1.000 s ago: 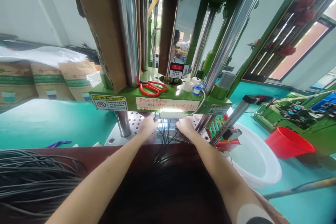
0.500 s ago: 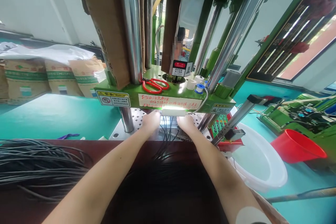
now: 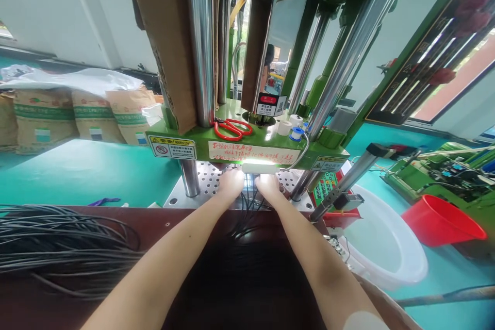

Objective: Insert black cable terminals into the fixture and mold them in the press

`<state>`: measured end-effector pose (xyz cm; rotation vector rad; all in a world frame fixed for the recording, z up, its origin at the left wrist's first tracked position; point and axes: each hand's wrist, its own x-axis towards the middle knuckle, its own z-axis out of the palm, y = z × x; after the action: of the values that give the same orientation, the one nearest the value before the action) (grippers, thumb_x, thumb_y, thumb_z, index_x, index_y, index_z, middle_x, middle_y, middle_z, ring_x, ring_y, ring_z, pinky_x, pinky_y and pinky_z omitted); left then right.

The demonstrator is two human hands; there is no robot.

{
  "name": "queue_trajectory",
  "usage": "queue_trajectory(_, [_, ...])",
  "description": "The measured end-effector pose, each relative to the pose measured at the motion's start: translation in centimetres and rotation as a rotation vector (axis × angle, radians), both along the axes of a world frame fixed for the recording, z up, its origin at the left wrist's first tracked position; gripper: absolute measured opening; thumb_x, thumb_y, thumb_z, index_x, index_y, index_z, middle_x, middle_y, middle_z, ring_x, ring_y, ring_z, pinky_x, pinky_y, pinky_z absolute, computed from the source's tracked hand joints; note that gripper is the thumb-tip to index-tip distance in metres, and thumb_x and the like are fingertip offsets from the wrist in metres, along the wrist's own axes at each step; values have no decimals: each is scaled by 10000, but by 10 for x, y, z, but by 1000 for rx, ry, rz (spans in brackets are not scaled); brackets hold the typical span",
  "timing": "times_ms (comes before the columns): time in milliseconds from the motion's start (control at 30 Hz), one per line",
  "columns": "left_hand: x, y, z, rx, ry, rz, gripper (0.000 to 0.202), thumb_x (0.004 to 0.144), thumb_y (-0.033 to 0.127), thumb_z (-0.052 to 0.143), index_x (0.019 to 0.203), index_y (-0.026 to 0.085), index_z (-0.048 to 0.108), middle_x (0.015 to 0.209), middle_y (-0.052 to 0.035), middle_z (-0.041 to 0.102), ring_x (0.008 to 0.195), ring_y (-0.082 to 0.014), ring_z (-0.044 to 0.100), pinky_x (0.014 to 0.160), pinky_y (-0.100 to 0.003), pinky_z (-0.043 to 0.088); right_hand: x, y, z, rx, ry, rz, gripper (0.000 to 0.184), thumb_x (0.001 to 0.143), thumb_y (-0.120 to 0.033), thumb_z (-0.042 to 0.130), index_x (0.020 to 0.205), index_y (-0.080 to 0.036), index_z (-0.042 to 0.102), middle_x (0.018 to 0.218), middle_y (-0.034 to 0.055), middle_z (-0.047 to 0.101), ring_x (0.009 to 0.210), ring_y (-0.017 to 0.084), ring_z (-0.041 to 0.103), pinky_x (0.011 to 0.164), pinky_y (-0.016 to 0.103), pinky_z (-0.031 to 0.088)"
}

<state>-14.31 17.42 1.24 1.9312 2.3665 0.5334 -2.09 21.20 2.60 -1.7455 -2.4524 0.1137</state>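
Under the green press's lit front edge, my left hand [image 3: 232, 183] is closed, its fingers curled inward and washed out by glare. Close by on the right, my right hand [image 3: 267, 185] is also closed, with its fingertips hidden. What either one grips cannot be made out. Between them lies a shiny metal block [image 3: 249, 181], partly covered. Several thin black cables [image 3: 245, 209] run from it toward me over the table edge. Just above both hands hangs a white lamp [image 3: 260, 168]. Below is a perforated metal plate [image 3: 205, 178].
Red-handled scissors [image 3: 233, 130] and white tape rolls [image 3: 284, 127] rest on the press ledge [image 3: 266, 139]. Steel columns [image 3: 190, 178] flank my hands. A bundle of black cables [image 3: 65, 247] covers the table's left. At right are a white tub [image 3: 415, 258] and a red bucket [image 3: 436, 221].
My hands have come slightly closer together, and the right one has moved inward over the block. The whole view has shifted a little to the right.
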Motion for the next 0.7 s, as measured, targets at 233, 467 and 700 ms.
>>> queue_trajectory(233, [0, 4, -2, -3, -16, -29, 369, 775, 46, 352, 1042, 81, 604, 882, -175, 629, 998, -267, 538, 798, -336, 444, 1, 5, -7, 34, 3, 20, 366, 796, -193, 406, 1102, -148, 602, 1046, 123, 645, 973, 243, 585, 794, 286, 427])
queue_trajectory(467, [9, -5, 14, 39, -49, -45, 339, 814, 127, 359, 1059, 79, 589, 1067, -207, 577, 1056, -306, 500, 805, -390, 440, -1, -2, 14, 36, 5, 62, 317, 837, -198, 382, 1020, -154, 638, 974, 111, 669, 948, 222, 592, 826, 284, 422])
queue_trajectory(700, [19, -10, 13, 2, -137, -129, 240, 782, 100, 417, 869, 67, 638, 882, -187, 629, 940, -276, 563, 773, -334, 447, -9, -8, 13, 62, 3, 148, 290, 860, -288, 401, 1018, -164, 611, 1034, 100, 648, 926, 202, 591, 798, 276, 436])
